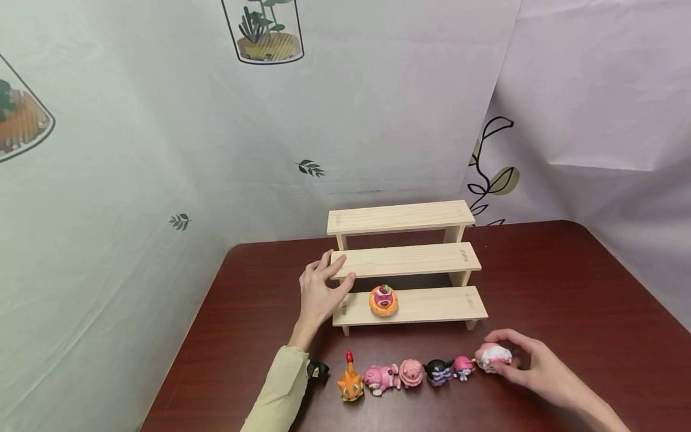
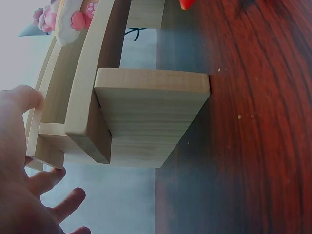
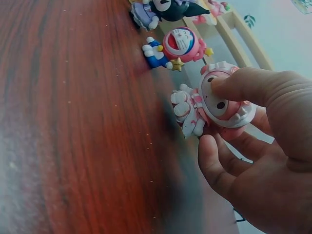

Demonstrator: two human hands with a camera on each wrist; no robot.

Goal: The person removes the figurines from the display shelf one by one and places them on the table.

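Observation:
A pale wooden three-step stand [image 1: 405, 261] stands on the table. My left hand [image 1: 318, 291] grips the left end of its middle step, thumb at the front edge; in the left wrist view the thumb and fingers lie on either side of the board [image 2: 46, 151]. With thumb and fingers, my right hand [image 1: 531, 366] pinches a pink and white figurine [image 3: 219, 100] at its head; whether its base touches the table is unclear. Left of it is a small pink figurine with a blue and white body [image 3: 180, 44]. On the lowest step sits an orange, round-based figurine [image 1: 383, 301].
Leftward along the row are a black figurine with a purple bow [image 1: 438, 372], a round pink one [image 1: 411, 373], a pink bear lying down [image 1: 381, 378] and an orange one with a red-tipped tail [image 1: 351, 384]. A black figurine [image 1: 318, 371] is partly behind the left sleeve.

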